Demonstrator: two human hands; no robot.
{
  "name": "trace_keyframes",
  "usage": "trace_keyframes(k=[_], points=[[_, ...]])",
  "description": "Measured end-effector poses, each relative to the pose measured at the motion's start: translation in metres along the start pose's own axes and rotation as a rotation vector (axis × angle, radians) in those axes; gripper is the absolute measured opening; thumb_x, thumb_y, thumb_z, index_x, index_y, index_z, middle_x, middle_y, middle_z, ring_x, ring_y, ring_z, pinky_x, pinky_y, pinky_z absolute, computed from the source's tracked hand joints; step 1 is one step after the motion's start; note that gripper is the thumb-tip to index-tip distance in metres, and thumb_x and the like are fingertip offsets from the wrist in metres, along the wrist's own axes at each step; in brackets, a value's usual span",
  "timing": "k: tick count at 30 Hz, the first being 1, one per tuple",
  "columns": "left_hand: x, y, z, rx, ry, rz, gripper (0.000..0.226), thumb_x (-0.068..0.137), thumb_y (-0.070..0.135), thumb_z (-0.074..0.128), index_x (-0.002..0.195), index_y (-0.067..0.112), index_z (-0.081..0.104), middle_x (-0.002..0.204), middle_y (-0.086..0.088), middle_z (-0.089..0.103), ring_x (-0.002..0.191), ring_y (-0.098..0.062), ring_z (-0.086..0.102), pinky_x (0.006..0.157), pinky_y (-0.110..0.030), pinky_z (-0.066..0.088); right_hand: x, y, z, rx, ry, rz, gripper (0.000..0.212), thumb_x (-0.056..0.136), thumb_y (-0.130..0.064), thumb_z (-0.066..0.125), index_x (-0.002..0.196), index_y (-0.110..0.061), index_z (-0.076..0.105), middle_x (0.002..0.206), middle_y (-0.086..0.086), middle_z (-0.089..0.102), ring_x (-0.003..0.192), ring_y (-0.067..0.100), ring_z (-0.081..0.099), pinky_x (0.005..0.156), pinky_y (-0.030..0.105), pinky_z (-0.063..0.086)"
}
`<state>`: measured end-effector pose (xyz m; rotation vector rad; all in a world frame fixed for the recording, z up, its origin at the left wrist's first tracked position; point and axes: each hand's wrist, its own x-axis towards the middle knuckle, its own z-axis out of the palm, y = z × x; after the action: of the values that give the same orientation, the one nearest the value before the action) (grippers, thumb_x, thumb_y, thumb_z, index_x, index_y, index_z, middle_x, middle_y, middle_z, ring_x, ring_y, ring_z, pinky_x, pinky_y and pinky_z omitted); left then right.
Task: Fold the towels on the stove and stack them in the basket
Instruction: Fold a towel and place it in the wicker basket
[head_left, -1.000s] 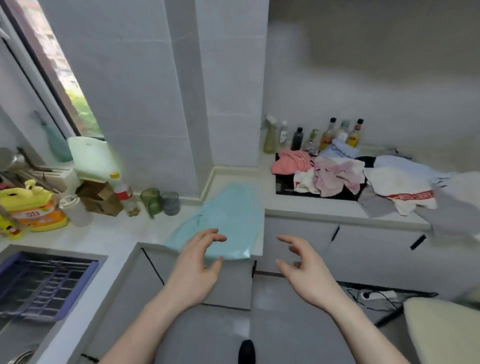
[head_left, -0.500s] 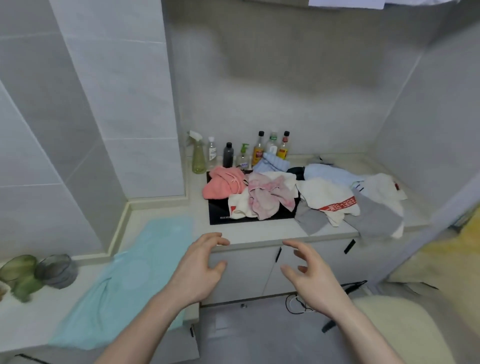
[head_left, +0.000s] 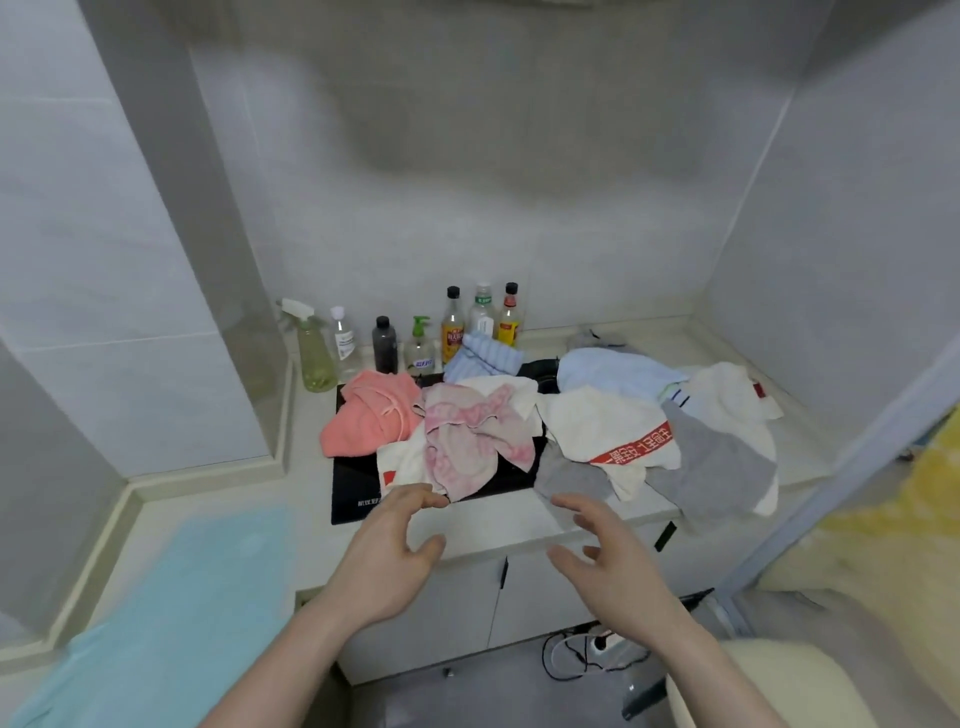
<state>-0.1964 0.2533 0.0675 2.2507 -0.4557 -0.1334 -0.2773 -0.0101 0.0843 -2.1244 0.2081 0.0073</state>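
A heap of crumpled towels covers the black stove (head_left: 353, 488): a coral one (head_left: 363, 421) at the left, a pink patterned one (head_left: 467, 441) in the middle, a white one with a red band (head_left: 613, 426), grey ones (head_left: 717, 467) and light blue ones (head_left: 608, 369) to the right. My left hand (head_left: 389, 551) hovers with loosely spread fingers just in front of the pink towel's lower edge, holding nothing. My right hand (head_left: 602, 556) hangs empty and spread near a small grey towel (head_left: 566, 478). The cream basket (head_left: 769, 686) shows at the bottom right.
Several bottles (head_left: 452, 327) and a spray bottle (head_left: 311, 348) line the wall behind the stove. A light blue cloth (head_left: 171, 613) lies flat on the counter at the left. Cables and a power strip (head_left: 597, 644) lie on the floor below the cabinets.
The view has swung right from the sink side and closer to the stove. Both hands have stayed empty and spread, now reaching the counter's front edge by the towels.
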Motion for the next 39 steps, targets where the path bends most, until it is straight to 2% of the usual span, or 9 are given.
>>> trace_keyframes(k=[3, 7, 15, 19, 24, 27, 30, 33, 39], points=[[0.034, 0.007, 0.015, -0.005, 0.030, -0.040, 0.037, 0.092, 0.019, 0.068, 0.123, 0.036, 0.060, 0.137, 0.020, 0.048, 0.119, 0.029, 0.032, 0.098, 0.002, 0.021, 0.044, 0.017, -0.026, -0.004, -0.078, -0.009, 0.047, 0.094, -0.029, 0.066, 0.130, -0.054, 0.048, 0.137, -0.036, 0.041, 0.132, -0.004, 0.042, 0.111, 0.028, 0.041], [0.065, 0.014, 0.031, -0.027, 0.086, -0.125, 0.037, 0.092, 0.019, 0.068, 0.123, 0.038, 0.060, 0.138, 0.019, 0.048, 0.126, 0.006, 0.043, 0.103, -0.014, 0.030, 0.095, 0.031, -0.051, -0.027, -0.169, -0.031, 0.048, 0.092, -0.036, 0.063, 0.131, -0.058, 0.045, 0.140, -0.035, 0.038, 0.134, -0.002, 0.039, 0.113, 0.035, 0.039], [0.114, 0.002, 0.043, -0.028, 0.101, -0.271, 0.038, 0.091, 0.021, 0.068, 0.123, 0.039, 0.059, 0.138, 0.018, 0.047, 0.122, 0.000, 0.046, 0.094, -0.012, 0.036, 0.170, 0.044, -0.065, -0.082, -0.233, -0.065, 0.055, 0.082, -0.050, 0.058, 0.134, -0.059, 0.043, 0.149, -0.027, 0.038, 0.139, 0.001, 0.038, 0.114, 0.037, 0.041], [0.150, -0.015, 0.034, -0.020, 0.079, -0.315, 0.037, 0.090, 0.022, 0.066, 0.122, 0.039, 0.059, 0.135, 0.018, 0.049, 0.119, -0.004, 0.049, 0.096, -0.018, 0.038, 0.200, 0.047, -0.062, -0.079, -0.215, -0.048, 0.050, 0.087, -0.039, 0.064, 0.133, -0.053, 0.048, 0.138, -0.029, 0.044, 0.132, 0.001, 0.045, 0.107, 0.032, 0.044], [0.203, -0.036, 0.025, -0.020, -0.005, -0.305, 0.033, 0.088, 0.021, 0.064, 0.116, 0.039, 0.061, 0.125, 0.019, 0.052, 0.119, -0.001, 0.049, 0.089, -0.009, 0.036, 0.235, 0.051, -0.056, -0.054, -0.177, -0.002, 0.055, 0.075, -0.052, 0.059, 0.129, -0.055, 0.050, 0.136, -0.033, 0.044, 0.128, -0.002, 0.047, 0.107, 0.036, 0.047], [0.234, -0.047, 0.030, -0.004, -0.054, -0.275, 0.030, 0.086, 0.020, 0.063, 0.110, 0.038, 0.063, 0.121, 0.014, 0.058, 0.117, -0.005, 0.053, 0.084, -0.005, 0.036, 0.252, 0.052, -0.054, -0.010, -0.143, 0.026, 0.047, 0.085, -0.036, 0.067, 0.127, -0.052, 0.053, 0.133, -0.030, 0.046, 0.122, -0.002, 0.048, 0.102, 0.028, 0.047], [0.256, -0.043, 0.047, 0.027, -0.173, -0.210, 0.034, 0.090, 0.019, 0.062, 0.120, 0.036, 0.059, 0.123, 0.018, 0.051, 0.114, -0.006, 0.054, 0.091, -0.014, 0.043, 0.264, 0.061, -0.052, 0.013, -0.113, 0.082, 0.044, 0.090, -0.026, 0.068, 0.124, -0.051, 0.054, 0.133, -0.028, 0.046, 0.121, 0.001, 0.048, 0.100, 0.025, 0.046], [0.277, -0.040, 0.077, 0.093, -0.309, -0.133, 0.030, 0.085, 0.028, 0.058, 0.109, 0.045, 0.058, 0.124, 0.021, 0.050, 0.118, -0.003, 0.051, 0.105, -0.024, 0.041, 0.268, 0.075, -0.053, 0.014, -0.066, 0.148, 0.043, 0.091, -0.024, 0.070, 0.125, -0.046, 0.055, 0.129, -0.030, 0.045, 0.121, 0.006, 0.050, 0.100, 0.026, 0.047], [0.312, -0.023, 0.149, 0.223, -0.534, -0.066, 0.040, 0.087, 0.034, 0.058, 0.126, 0.024, 0.059, 0.131, 0.010, 0.049, 0.123, -0.016, 0.049, 0.106, -0.032, 0.043, 0.262, 0.107, -0.075, 0.038, 0.026, 0.252, 0.040, 0.092, -0.024, 0.070, 0.126, -0.041, 0.057, 0.132, -0.023, 0.049, 0.117, 0.001, 0.053, 0.101, 0.032, 0.048]])
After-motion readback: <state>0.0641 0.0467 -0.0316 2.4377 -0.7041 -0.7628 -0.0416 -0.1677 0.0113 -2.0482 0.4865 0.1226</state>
